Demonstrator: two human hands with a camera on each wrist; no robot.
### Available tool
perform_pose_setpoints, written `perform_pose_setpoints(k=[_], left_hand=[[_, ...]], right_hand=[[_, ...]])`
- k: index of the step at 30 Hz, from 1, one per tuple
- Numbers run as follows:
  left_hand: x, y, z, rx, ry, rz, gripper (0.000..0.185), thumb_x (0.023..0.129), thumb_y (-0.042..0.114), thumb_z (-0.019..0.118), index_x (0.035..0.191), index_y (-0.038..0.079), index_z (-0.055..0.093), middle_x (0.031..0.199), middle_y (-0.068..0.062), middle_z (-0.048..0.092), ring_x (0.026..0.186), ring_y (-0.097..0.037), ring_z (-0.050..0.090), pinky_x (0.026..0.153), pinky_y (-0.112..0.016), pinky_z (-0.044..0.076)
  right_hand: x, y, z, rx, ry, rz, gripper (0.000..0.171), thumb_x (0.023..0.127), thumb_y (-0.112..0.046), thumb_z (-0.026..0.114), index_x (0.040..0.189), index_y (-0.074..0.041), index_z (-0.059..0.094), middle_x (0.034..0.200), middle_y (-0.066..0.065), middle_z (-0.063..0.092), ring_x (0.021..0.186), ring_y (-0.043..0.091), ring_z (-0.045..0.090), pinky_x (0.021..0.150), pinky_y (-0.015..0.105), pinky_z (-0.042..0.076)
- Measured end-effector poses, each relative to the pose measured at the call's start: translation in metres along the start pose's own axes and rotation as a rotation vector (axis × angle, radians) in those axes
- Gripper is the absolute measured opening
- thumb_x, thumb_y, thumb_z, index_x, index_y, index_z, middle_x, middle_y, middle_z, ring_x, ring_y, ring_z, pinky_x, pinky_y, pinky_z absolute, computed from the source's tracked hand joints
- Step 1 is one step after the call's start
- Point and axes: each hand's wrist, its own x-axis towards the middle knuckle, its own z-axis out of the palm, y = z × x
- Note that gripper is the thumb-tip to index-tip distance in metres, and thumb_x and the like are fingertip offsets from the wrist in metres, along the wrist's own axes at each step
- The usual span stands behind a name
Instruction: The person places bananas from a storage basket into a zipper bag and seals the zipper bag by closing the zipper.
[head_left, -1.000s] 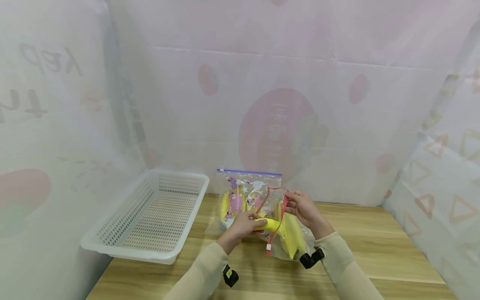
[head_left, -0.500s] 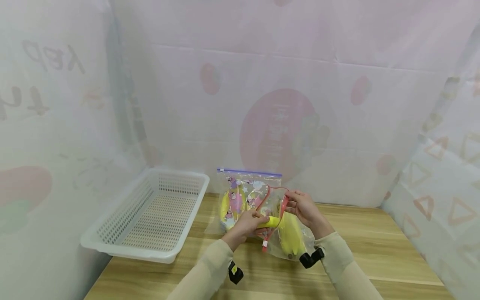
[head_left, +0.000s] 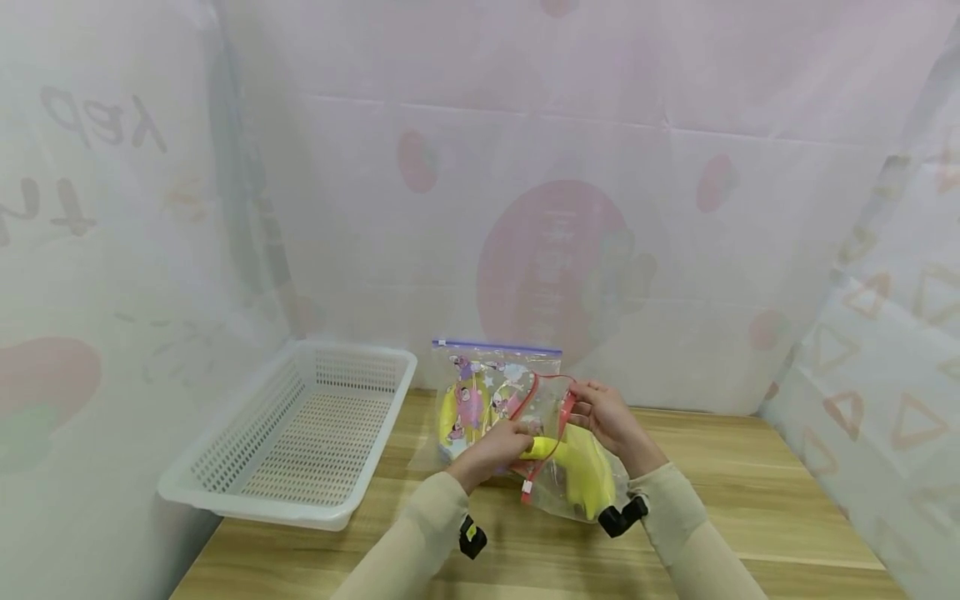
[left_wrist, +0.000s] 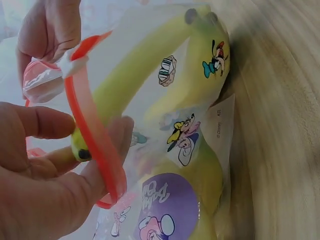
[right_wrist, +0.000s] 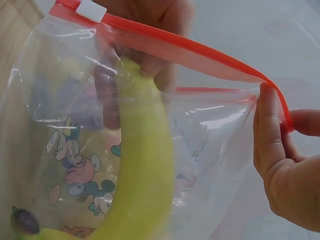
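A yellow banana [right_wrist: 145, 145] lies mostly inside a clear, cartoon-printed zip bag with a red slider edge [head_left: 564, 487]. My left hand [head_left: 495, 452] reaches into the bag's mouth and pinches the banana's dark-tipped end [left_wrist: 81, 150] between thumb and fingers. At the right side of the mouth, my right hand [head_left: 611, 421] pinches the red zip edge [right_wrist: 280, 97], holding it apart from the other edge. Through the plastic in the left wrist view, more yellow fruit [left_wrist: 210, 55] shows beside the banana. The left fingertips are partly covered by the plastic.
A second zip bag with a purple top strip [head_left: 495, 345] and yellow fruit inside lies behind the left hand. At the left stands a white perforated basket [head_left: 352, 492]. Printed cloth [head_left: 360, 208] screens the back and sides of the wooden table [head_left: 720, 492].
The left hand has moved slightly right, deeper into the bag's mouth, with the banana. The red slider end shifted a little left and up. The right hand keeps its hold almost in place.
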Motion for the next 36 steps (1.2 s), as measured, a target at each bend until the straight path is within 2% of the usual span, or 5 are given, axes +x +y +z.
perform_pose_setpoints(k=[4, 16, 20, 27, 36], left_hand=[[0.003, -0.003, 0.003, 0.015, 0.036, 0.027, 0.031, 0.091, 0.0, 0.051, 0.121, -0.009, 0.055, 0.109, -0.018, 0.06, 0.076, -0.028, 0.059, 0.059, -0.038, 0.054], [-0.001, 0.002, -0.003, 0.221, 0.2, 0.144, 0.027, 0.095, 0.005, 0.046, 0.118, 0.001, 0.06, 0.119, -0.01, 0.06, 0.095, -0.027, 0.059, 0.049, -0.029, 0.044], [-0.004, 0.007, -0.012, 0.267, 0.262, 0.206, 0.019, 0.096, 0.01, 0.05, 0.105, 0.006, 0.067, 0.103, -0.009, 0.065, 0.072, -0.015, 0.055, 0.048, -0.023, 0.038], [-0.021, 0.005, -0.019, 0.376, 0.1, 0.192, 0.03, 0.099, 0.025, 0.048, 0.082, 0.003, 0.061, 0.066, -0.003, 0.053, 0.051, -0.011, 0.038, 0.046, -0.024, 0.034], [-0.034, -0.002, -0.002, 0.473, 0.045, 0.247, 0.019, 0.092, 0.033, 0.061, 0.089, 0.014, 0.063, 0.082, 0.004, 0.064, 0.073, -0.01, 0.06, 0.062, -0.027, 0.05]], right_hand=[[-0.001, -0.001, -0.001, 0.011, -0.001, -0.002, 0.018, 0.102, -0.013, 0.043, 0.093, 0.0, 0.051, 0.084, 0.007, 0.06, 0.071, 0.014, 0.062, 0.069, 0.028, 0.056], [-0.004, -0.003, -0.005, 0.023, 0.007, -0.014, 0.016, 0.102, -0.014, 0.042, 0.094, -0.002, 0.051, 0.083, 0.005, 0.059, 0.072, 0.012, 0.061, 0.07, 0.027, 0.055], [-0.003, -0.004, -0.006, 0.035, 0.032, -0.016, 0.017, 0.102, -0.013, 0.041, 0.092, -0.003, 0.05, 0.083, 0.006, 0.058, 0.07, 0.013, 0.061, 0.069, 0.028, 0.055], [-0.001, -0.002, -0.008, 0.065, 0.057, -0.045, 0.018, 0.102, -0.012, 0.042, 0.091, -0.002, 0.053, 0.084, 0.005, 0.059, 0.07, 0.013, 0.061, 0.068, 0.027, 0.055], [0.001, 0.001, -0.007, 0.096, 0.059, -0.074, 0.019, 0.101, -0.011, 0.043, 0.089, -0.001, 0.054, 0.078, 0.004, 0.057, 0.068, 0.013, 0.059, 0.067, 0.026, 0.055]])
